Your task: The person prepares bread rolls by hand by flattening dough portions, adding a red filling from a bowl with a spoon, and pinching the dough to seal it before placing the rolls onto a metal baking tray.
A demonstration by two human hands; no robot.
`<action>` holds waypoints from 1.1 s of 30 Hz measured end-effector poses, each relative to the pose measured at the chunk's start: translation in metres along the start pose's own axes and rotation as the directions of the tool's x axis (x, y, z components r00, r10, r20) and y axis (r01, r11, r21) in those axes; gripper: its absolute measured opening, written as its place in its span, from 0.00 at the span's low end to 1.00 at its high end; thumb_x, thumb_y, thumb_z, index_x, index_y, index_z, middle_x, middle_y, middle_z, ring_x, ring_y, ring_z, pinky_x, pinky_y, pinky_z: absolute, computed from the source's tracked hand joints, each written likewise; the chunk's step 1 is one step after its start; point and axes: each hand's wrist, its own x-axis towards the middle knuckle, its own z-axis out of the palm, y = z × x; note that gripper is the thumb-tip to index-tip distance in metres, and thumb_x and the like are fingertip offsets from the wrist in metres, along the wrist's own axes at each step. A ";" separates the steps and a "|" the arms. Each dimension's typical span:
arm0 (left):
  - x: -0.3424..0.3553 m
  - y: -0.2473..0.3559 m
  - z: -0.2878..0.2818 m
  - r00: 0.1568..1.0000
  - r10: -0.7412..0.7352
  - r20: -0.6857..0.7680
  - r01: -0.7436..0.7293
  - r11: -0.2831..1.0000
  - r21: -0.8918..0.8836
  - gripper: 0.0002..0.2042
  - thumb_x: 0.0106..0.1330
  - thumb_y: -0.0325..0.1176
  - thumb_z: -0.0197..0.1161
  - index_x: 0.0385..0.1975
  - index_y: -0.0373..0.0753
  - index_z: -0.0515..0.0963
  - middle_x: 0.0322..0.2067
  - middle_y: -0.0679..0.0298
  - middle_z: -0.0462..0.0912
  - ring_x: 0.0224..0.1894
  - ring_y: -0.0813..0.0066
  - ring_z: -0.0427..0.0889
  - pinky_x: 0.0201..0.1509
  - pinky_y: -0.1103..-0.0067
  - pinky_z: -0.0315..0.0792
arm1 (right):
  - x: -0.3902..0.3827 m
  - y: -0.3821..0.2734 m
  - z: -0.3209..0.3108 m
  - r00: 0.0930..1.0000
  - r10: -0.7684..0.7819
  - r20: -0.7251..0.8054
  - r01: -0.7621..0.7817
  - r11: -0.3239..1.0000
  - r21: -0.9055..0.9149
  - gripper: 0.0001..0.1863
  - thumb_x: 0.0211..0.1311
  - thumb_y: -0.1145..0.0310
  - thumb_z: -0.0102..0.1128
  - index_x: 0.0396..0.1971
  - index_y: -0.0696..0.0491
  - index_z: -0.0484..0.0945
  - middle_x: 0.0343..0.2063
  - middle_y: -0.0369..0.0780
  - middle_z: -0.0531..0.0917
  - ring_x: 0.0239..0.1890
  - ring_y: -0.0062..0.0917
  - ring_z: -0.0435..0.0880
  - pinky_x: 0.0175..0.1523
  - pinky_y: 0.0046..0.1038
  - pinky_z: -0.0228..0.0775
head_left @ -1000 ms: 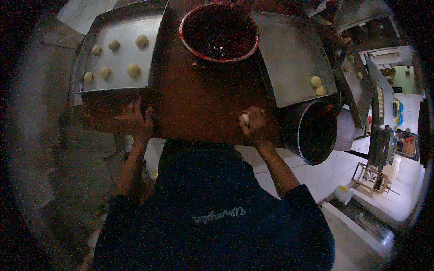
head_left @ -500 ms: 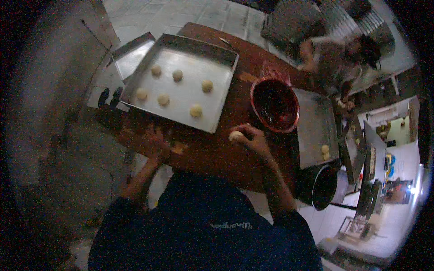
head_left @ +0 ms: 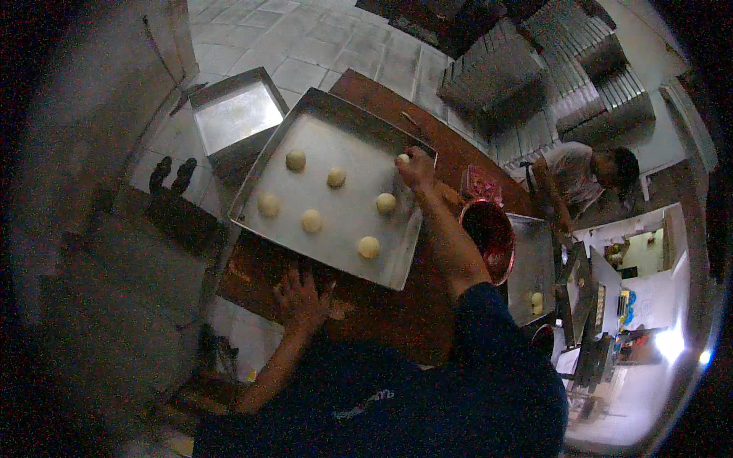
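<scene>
My right hand reaches over the far right corner of a large square baking tray. Its fingers are closed on a pale dough ball. Several more dough balls lie spaced apart on the tray in two loose rows. The one nearest my right hand sits just below it, a dough ball near the tray's right side. My left hand rests with fingers spread on the brown tabletop, close to the tray's near edge, holding nothing.
A dark red basin stands right of the tray, beside a pink see-through bag. Beyond it lies another tray with dough balls. Another person works at the far right. A smaller tray stands at the far left.
My right hand has moved forward with the dough ball, from the table's near side to above the tray's far right corner. The whole view has shifted; my left hand stays by the near edge.
</scene>
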 end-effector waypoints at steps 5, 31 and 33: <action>-0.013 -0.020 -0.006 0.999 0.032 -0.005 -0.032 0.998 0.059 0.38 0.70 0.67 0.53 0.65 0.37 0.73 0.64 0.40 0.71 0.64 0.43 0.71 0.65 0.48 0.62 | 0.000 -0.082 -0.031 0.926 0.141 0.350 -0.096 0.985 -0.143 0.37 0.55 0.40 0.72 0.50 0.59 0.81 0.55 0.52 0.80 0.58 0.49 0.78 0.62 0.47 0.71; -0.039 0.045 -0.144 0.975 -0.065 -0.214 0.021 0.979 -0.202 0.30 0.73 0.55 0.58 0.64 0.36 0.76 0.63 0.48 0.76 0.62 0.55 0.76 0.64 0.60 0.69 | -0.274 0.113 -0.569 0.663 0.732 0.157 -0.749 0.648 0.142 0.16 0.68 0.56 0.62 0.36 0.54 0.86 0.27 0.38 0.86 0.33 0.22 0.84 0.39 0.31 0.76; -0.047 0.062 -0.152 0.971 -0.105 -0.215 0.049 0.967 -0.249 0.29 0.73 0.54 0.58 0.63 0.36 0.76 0.62 0.48 0.76 0.61 0.55 0.76 0.64 0.61 0.70 | -0.290 0.217 -0.577 0.736 0.675 0.057 -0.663 0.735 -0.141 0.17 0.67 0.55 0.63 0.36 0.56 0.85 0.26 0.42 0.84 0.33 0.28 0.84 0.39 0.36 0.76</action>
